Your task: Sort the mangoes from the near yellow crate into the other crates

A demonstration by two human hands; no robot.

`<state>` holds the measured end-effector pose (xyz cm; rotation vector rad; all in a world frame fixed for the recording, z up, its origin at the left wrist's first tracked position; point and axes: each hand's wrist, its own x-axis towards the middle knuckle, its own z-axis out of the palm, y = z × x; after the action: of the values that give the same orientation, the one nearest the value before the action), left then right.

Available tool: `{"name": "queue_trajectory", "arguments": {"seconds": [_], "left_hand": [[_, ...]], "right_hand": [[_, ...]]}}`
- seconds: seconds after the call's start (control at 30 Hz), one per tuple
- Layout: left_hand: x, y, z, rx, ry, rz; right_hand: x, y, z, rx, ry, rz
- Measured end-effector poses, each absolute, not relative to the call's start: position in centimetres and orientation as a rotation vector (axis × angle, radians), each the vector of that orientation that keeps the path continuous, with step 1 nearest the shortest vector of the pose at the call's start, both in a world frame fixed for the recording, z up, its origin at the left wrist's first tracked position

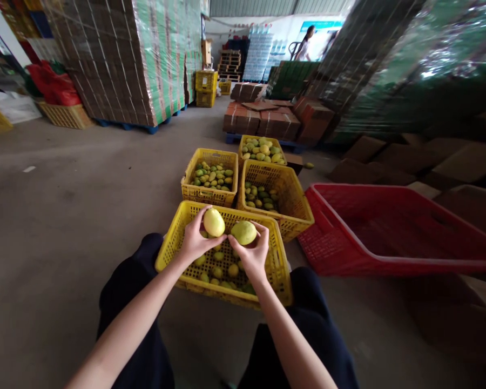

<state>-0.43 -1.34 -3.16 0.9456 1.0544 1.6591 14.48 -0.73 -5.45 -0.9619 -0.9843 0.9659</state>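
My left hand (196,237) is closed on a pale yellow oval fruit (214,222), fingers at its top and thumb underneath. My right hand (253,254) grips a greener oval fruit (243,233) between thumb and fingers. Both fruits are held up side by side, a small gap apart, over a yellow plastic crate (170,240). Several more yellow-green fruits (217,272) lie on the floor of that crate, partly hidden by my hands. The crate sits between my knees.
Beyond stand three yellow crates of fruit: left (189,186), right (299,208), far (243,143). A red crate (348,259) is at right, near cardboard (461,159). Flattened cartons (277,123) lie behind. Wrapped pallet stacks (105,65) flank the floor; a person (304,46) is far back.
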Motion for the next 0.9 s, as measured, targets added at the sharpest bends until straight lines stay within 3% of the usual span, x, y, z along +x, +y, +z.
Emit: {"name": "queue_trajectory", "arguments": {"seconds": [0.4, 0.63, 0.9], "left_hand": [[-2.4, -3.0, -1.7, 0.917, 1.028, 1.595], [-3.8, -2.8, -3.4, 1.06, 1.153, 1.566], [-4.5, -3.3, -4.5, 1.298, 1.159, 1.429]], "right_hand": [[13.8, -1.3, -6.3, -0.921, -1.231, 0.847], [14.1, -0.6, -7.5, -0.91, -1.265, 0.689], [14.1, -1.0, -7.5, -0.943, -1.241, 0.817]]}}
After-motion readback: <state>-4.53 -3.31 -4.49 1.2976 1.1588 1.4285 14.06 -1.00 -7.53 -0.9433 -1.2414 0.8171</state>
